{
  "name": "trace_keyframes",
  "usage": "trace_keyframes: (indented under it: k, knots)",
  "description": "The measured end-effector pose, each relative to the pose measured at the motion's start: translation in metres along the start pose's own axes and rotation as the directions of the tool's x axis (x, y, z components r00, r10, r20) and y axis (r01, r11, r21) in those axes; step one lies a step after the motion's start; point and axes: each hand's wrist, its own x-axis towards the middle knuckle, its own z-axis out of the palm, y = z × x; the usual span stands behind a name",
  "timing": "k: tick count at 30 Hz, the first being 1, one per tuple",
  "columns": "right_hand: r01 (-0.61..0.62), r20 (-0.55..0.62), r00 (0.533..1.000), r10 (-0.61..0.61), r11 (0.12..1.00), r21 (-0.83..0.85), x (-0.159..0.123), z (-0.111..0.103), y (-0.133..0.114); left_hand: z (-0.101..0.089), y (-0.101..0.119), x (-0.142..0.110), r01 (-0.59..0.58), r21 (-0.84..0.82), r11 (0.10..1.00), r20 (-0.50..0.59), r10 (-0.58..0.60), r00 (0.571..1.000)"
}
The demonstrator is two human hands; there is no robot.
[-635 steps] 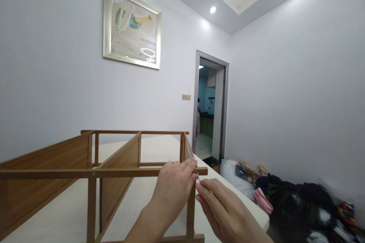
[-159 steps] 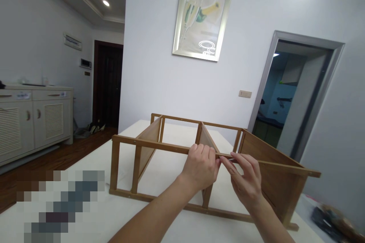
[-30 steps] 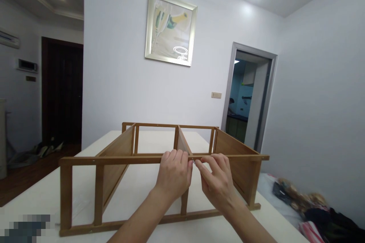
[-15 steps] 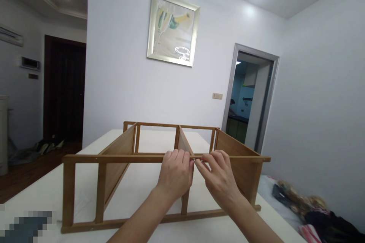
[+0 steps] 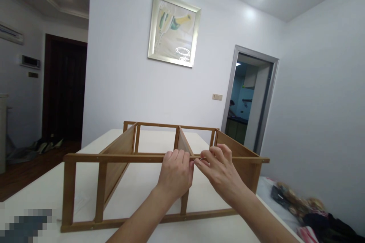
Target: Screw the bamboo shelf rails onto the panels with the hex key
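Note:
A brown wooden shelf unit [image 5: 134, 158] lies on its side on a white table [image 5: 37, 186], its panels standing upright between two ladder-like side frames. My left hand [image 5: 176, 172] is closed over the near upper rail, at the middle panel [image 5: 184, 140]. Just right of it, my right hand [image 5: 221, 165] pinches a thin, shiny metal tool [image 5: 201, 158], apparently a hex key, mostly hidden by the fingers. Its fingertips are at the rail where the middle panel meets it. A small metal screw head [image 5: 194, 159] shows there between both hands.
Clothes and other soft items [image 5: 313, 209] lie in a heap on a pale surface at the lower right. A pale wall with a framed picture [image 5: 174, 29] stands behind the table, with a doorway [image 5: 242, 98] to its right. Shoes [image 5: 47, 144] are on the floor at left.
My right hand has turned, its wrist shifting slightly right and its fingers lifting, while the fingertips stay at the joint. My left hand keeps its hold on the rail.

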Motion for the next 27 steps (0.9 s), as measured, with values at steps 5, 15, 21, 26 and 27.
trace_keyframes:
  k: [5,15,21,26,27]
  knots:
    - [0.012,0.114,0.993,-0.013,1.0,0.01,0.012,-0.01,0.003,-0.001,0.0,0.0,-0.001,-0.016,1.0,0.013,0.001,1.0]
    - [-0.093,0.057,0.995,0.083,0.974,0.208,0.008,-0.002,0.011,-0.004,0.001,0.002,0.021,-0.065,0.998,0.041,-0.018,0.999]
    - [-0.203,0.2,0.969,0.147,0.931,0.304,0.023,-0.01,0.014,-0.006,0.003,0.002,0.053,-0.103,0.993,0.049,-0.048,0.998]
    - [-0.337,0.28,0.932,0.228,0.827,0.45,0.03,-0.009,0.024,-0.009,0.003,0.003,0.065,-0.113,0.991,0.047,-0.06,0.997]
    - [-0.349,0.279,0.931,0.237,0.802,0.484,0.029,-0.008,0.026,-0.01,0.003,0.003,0.067,-0.112,0.991,0.046,-0.062,0.997]
